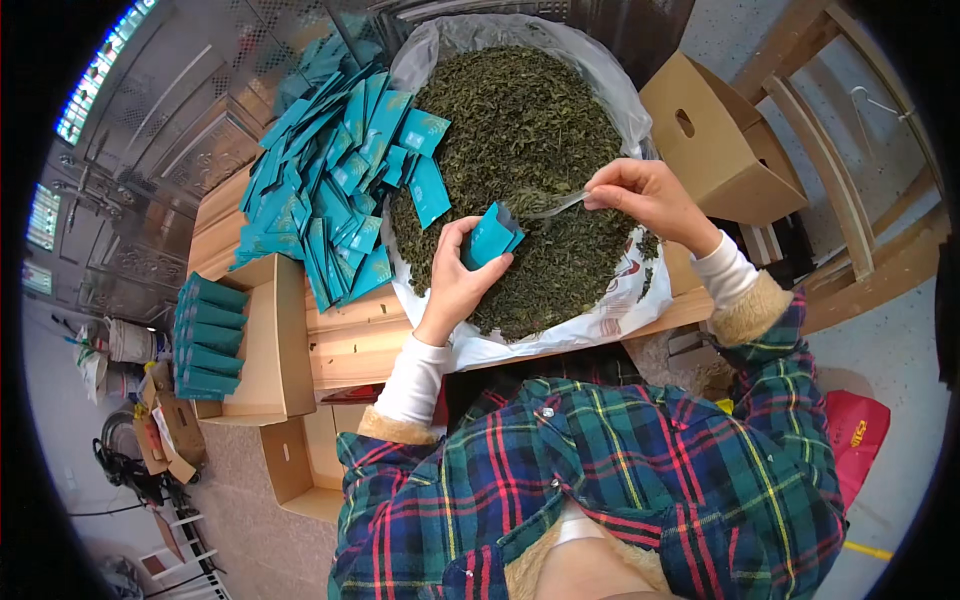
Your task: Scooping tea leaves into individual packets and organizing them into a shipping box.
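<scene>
A big heap of dried green tea-like leaves [517, 112] fills a plastic bag [630, 97] on the wooden table. My left hand [461, 274] holds a small teal packet [491, 236] upright over the heap, its mouth open. To the right, my right hand [649, 199] pinches the handle of a clear plastic spoon [559, 204], whose leaf-covered bowl lies close to the packet's mouth. A large pile of flat teal packets [330, 180] rests left of the leaves, some overlapping the heap's edge.
A cardboard box [292, 345] at the table's left holds a row of upright teal packets [210, 337]. Another open carton [300, 465] sits below it. At the right are a cardboard box with a hand hole [712, 142] and a wooden frame [821, 165]. Leaf crumbs dot the table [352, 341].
</scene>
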